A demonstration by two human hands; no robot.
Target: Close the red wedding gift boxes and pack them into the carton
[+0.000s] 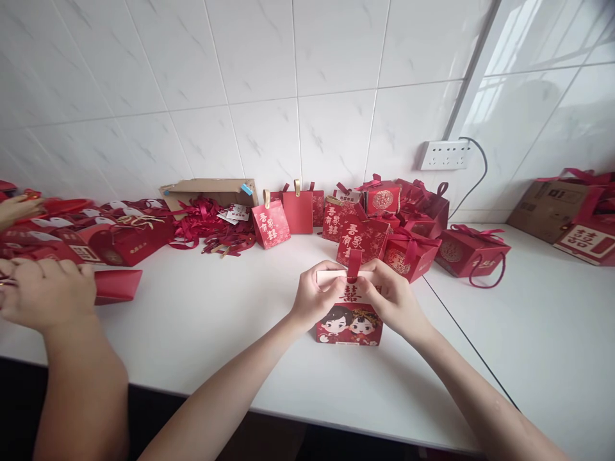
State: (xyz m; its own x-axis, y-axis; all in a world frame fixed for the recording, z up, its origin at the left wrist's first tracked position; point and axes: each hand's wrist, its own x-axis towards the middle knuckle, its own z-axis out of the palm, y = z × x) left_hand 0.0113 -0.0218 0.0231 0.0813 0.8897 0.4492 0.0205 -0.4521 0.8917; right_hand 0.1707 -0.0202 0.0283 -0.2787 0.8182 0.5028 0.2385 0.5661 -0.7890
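Observation:
A small red and white gift box [350,325] with two cartoon faces stands upright on the white table. A dark red ribbon loop [354,264] rises from the middle of its top. My left hand [317,291] is closed on the box's top edge, on the left of the ribbon. My right hand [393,296] grips the same edge on the other side, with its thumb near the ribbon's base. The fingers of both hands are partly hidden behind the box top.
Red gift boxes [408,253] crowd the table [206,333] just behind. Loose ribbons [204,221] lie by a cardboard box [211,186]. At the left, another person's hand [48,291] is near a red box [118,285]. A cardboard carton [545,208] stands right.

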